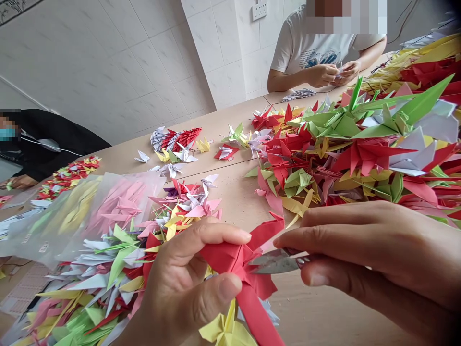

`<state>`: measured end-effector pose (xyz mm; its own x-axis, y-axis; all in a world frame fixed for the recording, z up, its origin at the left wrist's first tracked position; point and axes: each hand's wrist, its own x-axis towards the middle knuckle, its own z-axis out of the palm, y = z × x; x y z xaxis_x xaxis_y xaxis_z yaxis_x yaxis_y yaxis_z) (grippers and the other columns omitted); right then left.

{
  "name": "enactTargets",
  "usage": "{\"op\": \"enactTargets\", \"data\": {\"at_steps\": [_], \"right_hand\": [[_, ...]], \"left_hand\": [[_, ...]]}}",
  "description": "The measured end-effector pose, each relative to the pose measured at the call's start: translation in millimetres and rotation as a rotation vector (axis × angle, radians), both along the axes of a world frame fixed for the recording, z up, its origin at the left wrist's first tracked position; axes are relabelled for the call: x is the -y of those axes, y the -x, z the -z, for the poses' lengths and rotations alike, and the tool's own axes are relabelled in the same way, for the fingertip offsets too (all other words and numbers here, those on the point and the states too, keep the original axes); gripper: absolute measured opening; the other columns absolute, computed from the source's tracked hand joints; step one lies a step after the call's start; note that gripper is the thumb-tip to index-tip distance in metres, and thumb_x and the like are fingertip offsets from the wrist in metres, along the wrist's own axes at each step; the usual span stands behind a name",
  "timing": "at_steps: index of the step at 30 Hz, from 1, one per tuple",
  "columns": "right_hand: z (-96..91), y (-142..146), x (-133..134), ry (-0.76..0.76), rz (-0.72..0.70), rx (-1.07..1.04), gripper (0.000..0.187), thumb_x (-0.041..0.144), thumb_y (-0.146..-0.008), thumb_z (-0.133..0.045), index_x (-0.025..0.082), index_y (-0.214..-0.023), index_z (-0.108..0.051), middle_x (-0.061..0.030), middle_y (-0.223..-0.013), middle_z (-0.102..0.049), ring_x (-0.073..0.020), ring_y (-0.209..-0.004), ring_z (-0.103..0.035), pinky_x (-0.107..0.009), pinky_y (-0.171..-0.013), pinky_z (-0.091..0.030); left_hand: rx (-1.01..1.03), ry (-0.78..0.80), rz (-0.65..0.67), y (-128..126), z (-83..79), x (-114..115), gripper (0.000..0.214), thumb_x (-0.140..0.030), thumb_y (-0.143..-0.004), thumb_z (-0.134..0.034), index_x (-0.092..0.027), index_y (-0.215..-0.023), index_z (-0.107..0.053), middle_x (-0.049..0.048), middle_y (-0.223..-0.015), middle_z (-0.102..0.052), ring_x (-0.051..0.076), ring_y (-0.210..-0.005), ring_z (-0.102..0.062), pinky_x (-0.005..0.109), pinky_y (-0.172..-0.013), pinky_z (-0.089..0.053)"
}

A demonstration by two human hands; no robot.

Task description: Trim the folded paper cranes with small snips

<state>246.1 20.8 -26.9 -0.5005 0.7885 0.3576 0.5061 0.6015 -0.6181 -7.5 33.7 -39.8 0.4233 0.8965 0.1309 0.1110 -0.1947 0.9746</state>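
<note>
Above the table (236,202), folded red paper (234,263) splays.

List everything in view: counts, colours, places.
Held paper crane: 1, red, left hand.
Scissors: 1, silvery, right hand.
Lower crane: 1, yellow, bottom centre.
Right crane pile: uncountable, mixed, right.
Left crane pile: uncountable, mixed, left.
Far cranes: many, mixed, upper centre.
Plastic bags: several, translucent, left.
Table: 1, tan, underneath.
Tiled wall: 1, pale, behind.
Wall socket: 1, white, top.
Co-worker: 1, white-clad, top right.
Second co-worker: 1, black-clad, left.
Left hand: 1, bare, centre.
Right hand: 1, bare, right.
</note>
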Motion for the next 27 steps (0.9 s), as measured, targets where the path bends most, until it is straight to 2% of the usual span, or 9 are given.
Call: {"op": "enactTargets", "data": {"at_steps": [2,5,10,16,23,27], "right_hand": [[4.1,0,-2,0.029,-0.016,0.008,0.024,0.036,-0.101,-0.055,0.025,-0.113,-0.073,-0.0053,-0.095,-0.076,-0.0185,-0.079,-0.072,-0.024,-0.060,-0.052],[8.2,1,-5,-0.020,-0.024,-0.033,0.024,0.034,-0.103,-0.052,0.024,-0.103,-0.073,-0.0083,-0.102,-0.076,-0.0210,-0.089,-0.073,-0.023,-0.059,-0.051],[7.8,3,-3,-0.021,-0.018,-0.077,0.021,0.032,-0.101,-0.056,0.024,-0.092,-0.073,-0.0052,-0.090,-0.076,-0.0182,-0.077,-0.072,-0.022,-0.057,-0.051],[7.8,3,-1,-0.008,0.007,-0.063,0.023,0.035,-0.102,-0.054,0.024,-0.098,-0.074,-0.0057,-0.093,-0.076,-0.0181,-0.079,-0.072,-0.023,-0.059,-0.051],[9.0,5,-1,-0.011,-0.017,-0.084,0.028,0.035,-0.103,-0.052,0.023,-0.092,-0.075,-0.0068,-0.098,-0.077,-0.0189,-0.084,-0.073,-0.024,-0.060,-0.050],[7.4,4,-1,0.025,-0.046,-0.063,0.025,0.033,-0.103,-0.052,0.023,-0.100,-0.075,-0.0051,-0.093,-0.076,-0.0165,-0.078,-0.071,-0.024,-0.060,-0.048]], "left_hand": [[0.022,0.001,-0.011,0,-0.7,0,0.024,-0.040,-0.086,-0.074,-0.041,-0.110,-0.076,-0.0024,-0.086,-0.067,0.014,-0.074,-0.062,0.020,-0.071,-0.052],[0.067,0.020,-0.042,-4,-1.6,2,0.025,-0.036,-0.085,-0.076,-0.041,-0.109,-0.076,-0.0025,-0.089,-0.068,0.014,-0.075,-0.063,0.020,-0.072,-0.054],[0.132,-0.062,-0.183,-12,-0.2,6,0.021,-0.035,-0.082,-0.079,-0.038,-0.104,-0.078,-0.0019,-0.092,-0.069,0.015,-0.080,-0.064,0.022,-0.077,-0.054],[0.054,-0.110,-0.084,-5,-0.4,5,0.027,-0.034,-0.086,-0.075,-0.044,-0.111,-0.074,-0.0043,-0.097,-0.068,0.014,-0.087,-0.064,0.021,-0.085,-0.052],[0.022,-0.123,-0.072,-4,-0.4,6,0.028,-0.034,-0.086,-0.076,-0.045,-0.111,-0.074,-0.0036,-0.093,-0.067,0.015,-0.082,-0.063,0.023,-0.081,-0.052],[0.017,-0.124,-0.067,-4,-1.7,5,0.026,-0.034,-0.085,-0.077,-0.042,-0.110,-0.076,-0.0021,-0.089,-0.067,0.015,-0.078,-0.062,0.024,-0.077,-0.052]]}}
